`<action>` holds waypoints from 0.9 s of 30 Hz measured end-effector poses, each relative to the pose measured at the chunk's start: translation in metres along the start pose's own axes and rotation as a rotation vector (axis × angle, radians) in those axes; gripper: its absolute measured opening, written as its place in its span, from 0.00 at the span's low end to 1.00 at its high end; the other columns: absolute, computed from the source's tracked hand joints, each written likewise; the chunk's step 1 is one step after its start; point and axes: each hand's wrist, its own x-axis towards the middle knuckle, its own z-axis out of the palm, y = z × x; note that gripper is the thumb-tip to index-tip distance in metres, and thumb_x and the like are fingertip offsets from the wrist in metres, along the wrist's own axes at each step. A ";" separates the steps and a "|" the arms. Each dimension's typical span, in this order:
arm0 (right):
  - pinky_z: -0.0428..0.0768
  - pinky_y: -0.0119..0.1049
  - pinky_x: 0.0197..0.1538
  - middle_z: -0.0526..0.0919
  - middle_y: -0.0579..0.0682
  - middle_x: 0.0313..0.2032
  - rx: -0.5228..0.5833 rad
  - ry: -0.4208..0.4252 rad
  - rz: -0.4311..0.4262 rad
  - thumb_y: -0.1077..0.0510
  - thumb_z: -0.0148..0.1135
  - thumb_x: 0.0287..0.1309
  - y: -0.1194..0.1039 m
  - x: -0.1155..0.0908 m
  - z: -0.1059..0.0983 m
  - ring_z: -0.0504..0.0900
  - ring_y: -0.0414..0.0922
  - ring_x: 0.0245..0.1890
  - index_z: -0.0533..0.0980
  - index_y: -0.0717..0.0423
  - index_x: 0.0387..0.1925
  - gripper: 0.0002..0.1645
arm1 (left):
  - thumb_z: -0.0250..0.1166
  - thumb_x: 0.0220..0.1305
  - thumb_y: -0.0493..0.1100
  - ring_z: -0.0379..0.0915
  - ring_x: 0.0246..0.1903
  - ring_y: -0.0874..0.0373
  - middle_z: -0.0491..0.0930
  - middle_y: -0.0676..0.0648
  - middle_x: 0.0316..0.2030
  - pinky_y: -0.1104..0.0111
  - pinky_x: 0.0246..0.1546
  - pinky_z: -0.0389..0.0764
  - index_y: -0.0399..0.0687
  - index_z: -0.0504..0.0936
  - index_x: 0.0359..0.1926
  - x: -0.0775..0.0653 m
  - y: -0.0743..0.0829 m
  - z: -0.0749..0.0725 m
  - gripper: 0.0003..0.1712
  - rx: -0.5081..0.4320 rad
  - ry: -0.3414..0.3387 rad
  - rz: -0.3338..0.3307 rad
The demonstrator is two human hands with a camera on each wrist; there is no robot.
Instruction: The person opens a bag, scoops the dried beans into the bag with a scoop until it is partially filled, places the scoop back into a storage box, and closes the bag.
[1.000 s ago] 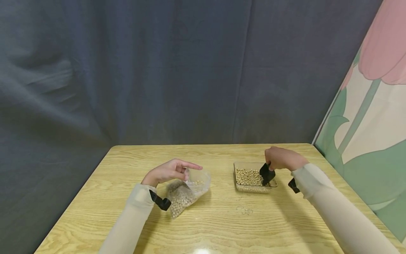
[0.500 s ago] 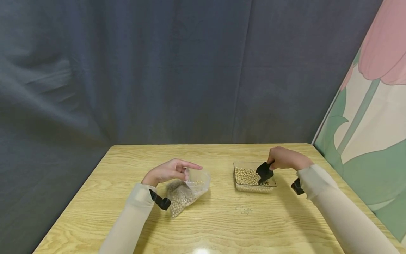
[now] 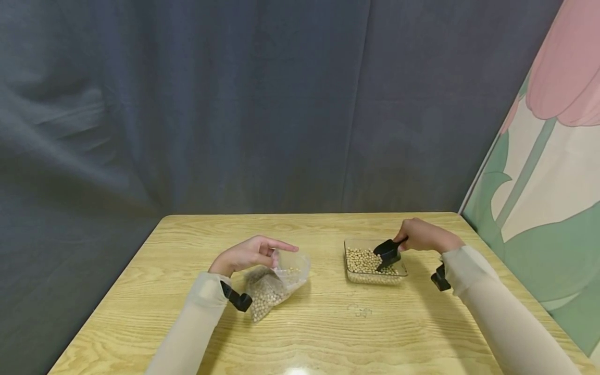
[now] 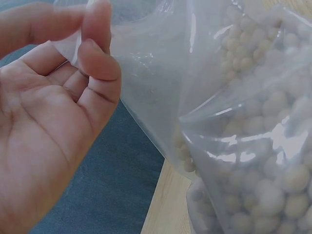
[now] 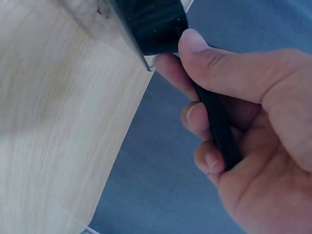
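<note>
My left hand (image 3: 244, 254) pinches the upper edge of a clear plastic bag (image 4: 151, 73), its mouth facing right. Pale round beans (image 4: 273, 195), like soybeans, fill the lower part of the bag, which lies on the table. To the right, a clear rectangular container (image 3: 375, 281) holds more beans (image 3: 361, 260). My right hand (image 3: 424, 235) grips the handle of a black scoop (image 3: 387, 251), fingers wrapped below and thumb on top in the right wrist view. The scoop's front edge dips into the beans, tilted down to the left.
The wooden table (image 3: 328, 344) carries a small faint squiggly mark or clear item (image 3: 360, 311) in front of the container. A dark curtain (image 3: 262, 104) hangs behind the table, and a flower-patterned panel (image 3: 553, 208) stands on the right.
My right hand has shifted slightly right while the scoop has swung to the left and tipped flatter in the beans. The left hand and the bag stay nearly still.
</note>
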 end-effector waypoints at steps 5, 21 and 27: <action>0.64 0.30 0.26 0.85 0.55 0.25 0.050 0.038 -0.015 0.68 0.65 0.53 0.006 -0.001 0.005 0.59 0.35 0.16 0.81 0.69 0.45 0.16 | 0.53 0.62 0.25 0.75 0.27 0.61 0.81 0.53 0.25 0.67 0.37 0.78 0.25 0.64 0.65 0.001 0.002 0.001 0.29 0.003 0.009 -0.015; 0.62 0.29 0.24 0.85 0.60 0.28 0.158 0.078 -0.003 0.69 0.63 0.55 0.013 0.003 0.022 0.52 0.34 0.15 0.79 0.72 0.47 0.17 | 0.52 0.62 0.25 0.74 0.27 0.62 0.81 0.53 0.24 0.65 0.37 0.78 0.25 0.63 0.66 -0.001 0.001 0.000 0.29 0.006 0.006 -0.024; 0.65 0.29 0.26 0.82 0.69 0.46 0.152 0.092 -0.017 0.71 0.61 0.56 0.010 0.007 0.023 0.53 0.34 0.16 0.80 0.71 0.47 0.16 | 0.52 0.63 0.25 0.74 0.27 0.62 0.81 0.52 0.24 0.65 0.37 0.77 0.25 0.63 0.66 -0.003 -0.001 -0.001 0.29 0.007 0.002 -0.018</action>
